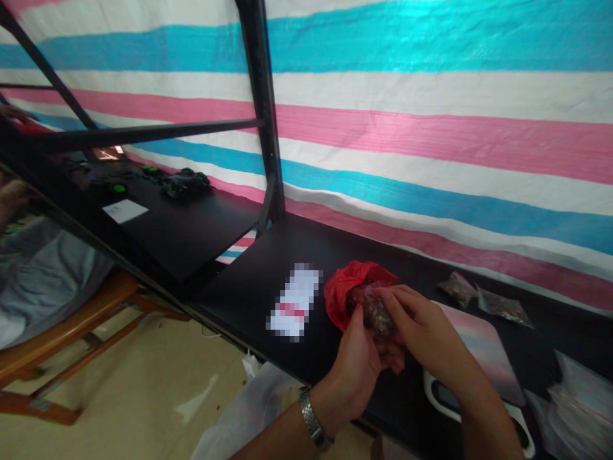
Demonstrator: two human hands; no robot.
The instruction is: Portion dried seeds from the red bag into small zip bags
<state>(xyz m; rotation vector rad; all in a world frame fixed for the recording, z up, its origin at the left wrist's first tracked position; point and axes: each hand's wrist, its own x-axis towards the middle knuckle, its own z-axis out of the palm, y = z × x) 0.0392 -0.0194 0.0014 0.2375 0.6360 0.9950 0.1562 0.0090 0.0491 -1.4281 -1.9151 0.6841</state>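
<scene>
Clear packet [376,311] of dark bits sits between both hands above the bench [249,287], left hand [357,364] cupping from below-left, right hand [421,332] pinching its top, red bag [342,287] touching behind.

I am working at a makeshift packing station: a black bench [306,268] on a dark metal frame [261,108], a striped tarpaulin [431,128] as wall, small filled sachets [479,297] laid out, wooden chair [71,332] alongside.
</scene>
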